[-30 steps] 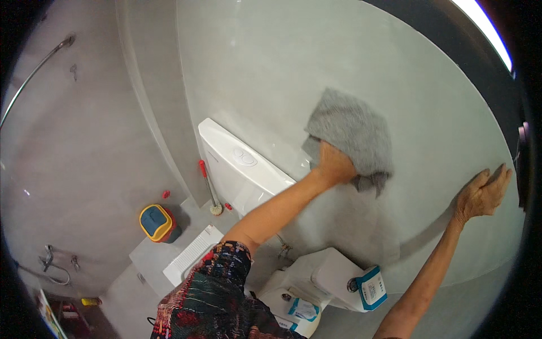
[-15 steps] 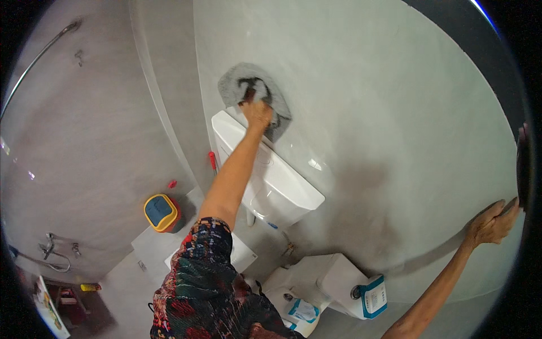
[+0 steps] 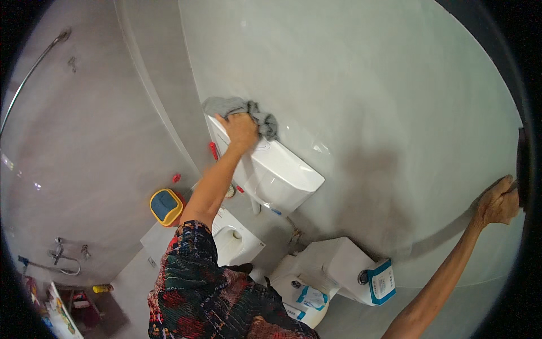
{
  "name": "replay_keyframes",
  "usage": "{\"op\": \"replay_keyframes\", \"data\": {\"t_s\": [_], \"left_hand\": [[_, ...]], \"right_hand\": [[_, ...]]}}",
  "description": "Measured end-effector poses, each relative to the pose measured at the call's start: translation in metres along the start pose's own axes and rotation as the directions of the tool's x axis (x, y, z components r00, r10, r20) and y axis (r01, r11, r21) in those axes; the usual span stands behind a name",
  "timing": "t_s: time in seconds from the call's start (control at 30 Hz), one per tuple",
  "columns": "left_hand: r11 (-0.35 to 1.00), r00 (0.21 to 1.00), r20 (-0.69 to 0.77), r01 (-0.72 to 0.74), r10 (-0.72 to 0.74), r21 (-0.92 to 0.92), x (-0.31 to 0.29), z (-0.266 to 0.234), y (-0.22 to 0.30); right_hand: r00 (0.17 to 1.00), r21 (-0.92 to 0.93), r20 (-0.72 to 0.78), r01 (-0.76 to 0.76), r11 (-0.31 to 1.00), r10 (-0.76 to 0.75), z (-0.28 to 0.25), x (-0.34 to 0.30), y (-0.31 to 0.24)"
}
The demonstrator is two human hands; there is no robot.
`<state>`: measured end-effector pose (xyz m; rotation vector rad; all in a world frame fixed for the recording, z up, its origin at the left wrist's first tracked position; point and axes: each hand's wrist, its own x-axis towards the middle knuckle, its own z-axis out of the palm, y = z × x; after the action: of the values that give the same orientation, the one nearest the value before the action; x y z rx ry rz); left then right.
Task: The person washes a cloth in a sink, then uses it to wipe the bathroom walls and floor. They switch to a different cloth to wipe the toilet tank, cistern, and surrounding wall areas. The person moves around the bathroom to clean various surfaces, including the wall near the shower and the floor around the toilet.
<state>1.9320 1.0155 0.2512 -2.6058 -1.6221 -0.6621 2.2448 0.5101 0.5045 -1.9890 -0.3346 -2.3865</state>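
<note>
The person's left hand [image 3: 243, 133] holds a bunched grey cloth [image 3: 226, 105], its fingers bent over the fabric, at the upper-left corner of a white wall-mounted cistern [image 3: 288, 169], beside the pale grey wall [image 3: 395, 85]. The cloth lies along the cistern's back edge, one end bunched near the flush button, which is partly covered by the hand. The cistern's lid is on, so its inside is hidden. Out at the right, the right hand [image 3: 498, 204] is partly curled beside a dark object [image 3: 523, 169] along the wall's far edge; whether it grips that object or only rests there cannot be told. Below the cistern, a white squat pan [image 3: 251, 248] is set in the floor, its bowl open with a yellowish patch inside. Left of the pan stands a bin [image 3: 167, 207] with a yellow rim and a blue-grey lid, closed over its contents. A red-handled brush [image 3: 213, 150] stands near the cistern's left edge. To the pan's right, a white toilet [image 3: 347, 257] carries a blue-and-white packet [image 3: 312, 298] and, at its tank's right end, a blue-and-white label [image 3: 384, 281]. At the lower left, an open brownish container [image 3: 96, 322] holds small, blurred reddish items.
</note>
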Motion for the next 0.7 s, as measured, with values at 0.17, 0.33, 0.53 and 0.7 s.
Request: {"op": "replay_keyframes", "data": {"t_s": [0.17, 0.33, 0.53, 0.7], "left_hand": [[0.978, 0.978, -0.013, -0.209, 0.210, 0.021, -0.060, -0.008, 0.049], [0.931, 0.935, -0.030, -0.355, 0.354, -0.087, -0.109, -0.015, 0.085], [0.828, 0.840, -0.045, -0.541, 0.541, -0.149, -0.150, -0.029, 0.092], [0.793, 0.809, -0.246, -0.580, 0.534, -0.184, -0.116, -0.019, 0.034]], "right_hand": [[0.993, 0.046, -0.112, -0.023, 0.999, 0.028, -0.019, 0.016, -0.033], [0.997, 0.035, -0.037, -0.070, 0.997, 0.071, 0.003, 0.006, -0.020], [0.997, -0.129, -0.076, -0.001, 0.992, -0.009, 0.007, 0.006, -0.010], [0.999, -0.124, -0.016, -0.039, 0.992, 0.037, -0.003, 0.010, -0.023]]}}
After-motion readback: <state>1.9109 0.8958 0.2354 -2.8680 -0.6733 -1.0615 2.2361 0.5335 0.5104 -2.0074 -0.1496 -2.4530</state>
